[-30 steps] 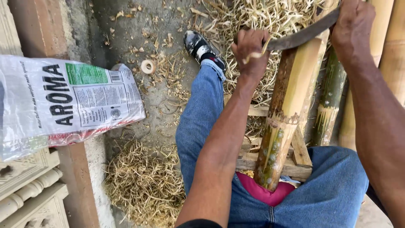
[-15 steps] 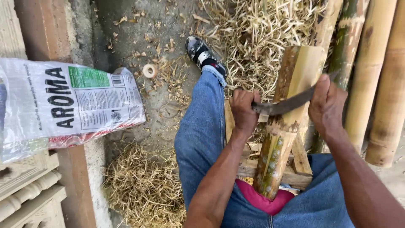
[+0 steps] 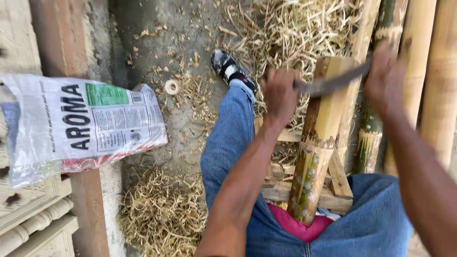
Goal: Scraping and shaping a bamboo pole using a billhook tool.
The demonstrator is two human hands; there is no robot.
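Bamboo pole [image 3: 320,143], upright between knees: left hand [image 3: 280,95] and right hand [image 3: 384,81] closed around curved blade [image 3: 333,83]; advisable to draw evenly, shallow.

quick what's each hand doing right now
Left hand: closed around one end of the blade across the bamboo pole.
Right hand: closed on the blade's other end.

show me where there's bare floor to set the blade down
The barest patch is the grey concrete floor between the printed sack and the shoe, around the small ring. It is crowded elsewhere: shavings pile below the sack and beyond the bamboo pole, with more poles at right.
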